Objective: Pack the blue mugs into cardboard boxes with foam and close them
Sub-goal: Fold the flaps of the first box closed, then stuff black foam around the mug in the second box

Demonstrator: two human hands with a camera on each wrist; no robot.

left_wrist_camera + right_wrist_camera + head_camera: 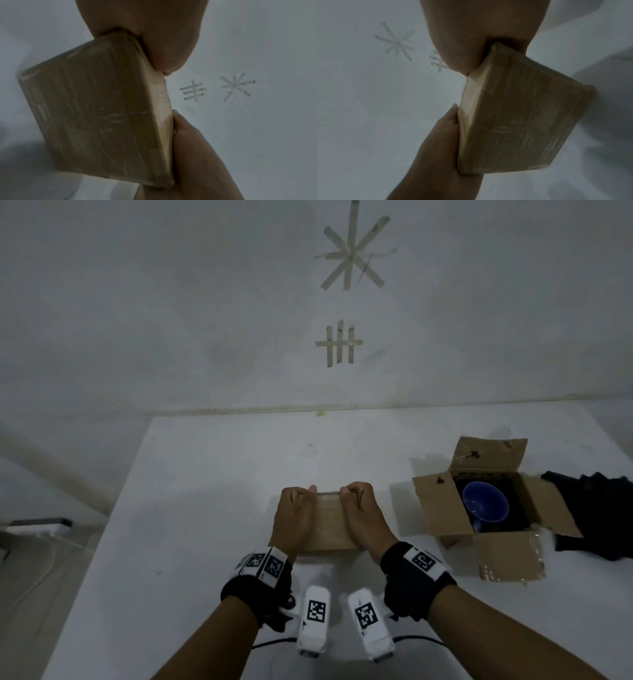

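A closed, tape-covered cardboard box [330,529] stands on the white table [191,508] right in front of me. My left hand [297,498] grips its left side and my right hand [356,495] its right side, fingers curled over the far top edge. The left wrist view shows the box [96,115] close up with a thumb pressed on its pale edge. In the right wrist view the box [522,121] is held the same way. To the right stands a second cardboard box [445,508] with its flaps open. In it a blue mug [485,501] lies on its side on black foam.
A heap of black foam [596,518] lies at the table's right edge beside the open box. Tape marks [352,251] are stuck on the white wall behind. The table's left edge runs diagonally, with a grey object [37,525] beyond it.
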